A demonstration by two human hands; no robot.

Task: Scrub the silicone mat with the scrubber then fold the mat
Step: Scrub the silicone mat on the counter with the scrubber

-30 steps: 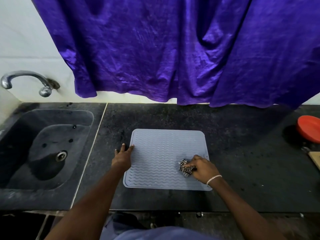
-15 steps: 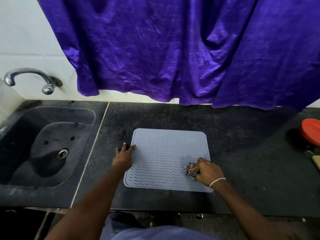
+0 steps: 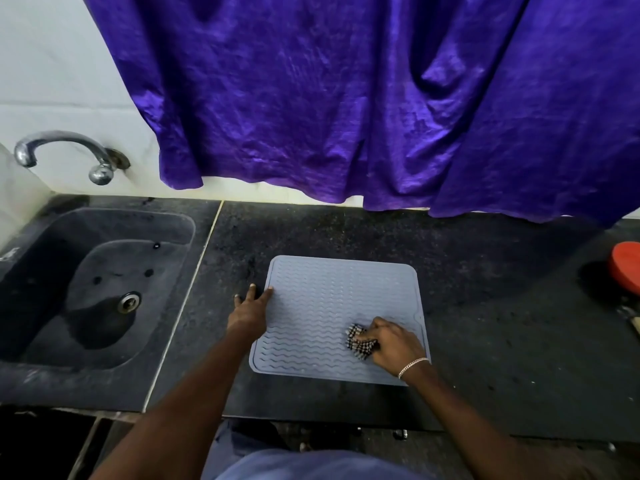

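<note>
A pale blue-grey silicone mat [image 3: 332, 299] with wavy ridges lies flat on the dark counter [image 3: 485, 289]. My left hand [image 3: 250, 313] rests on the mat's left edge, fingers spread, pinning it down. My right hand [image 3: 391, 342] is closed on a black-and-white checked scrubber [image 3: 358, 341], pressing it on the mat's near right part. A bracelet circles my right wrist. Part of the scrubber is hidden under my fingers.
A dark sink [image 3: 100, 289] with a drain sits to the left, under a metal tap [image 3: 65, 150]. A purple curtain [image 3: 346, 98] hangs behind the counter. A red round object [image 3: 625, 268] sits at the right edge. The counter's front edge runs below the mat.
My right hand with the scrubber slid slightly right, then back left across the mat's near right part. My left hand has stayed on the left edge.
</note>
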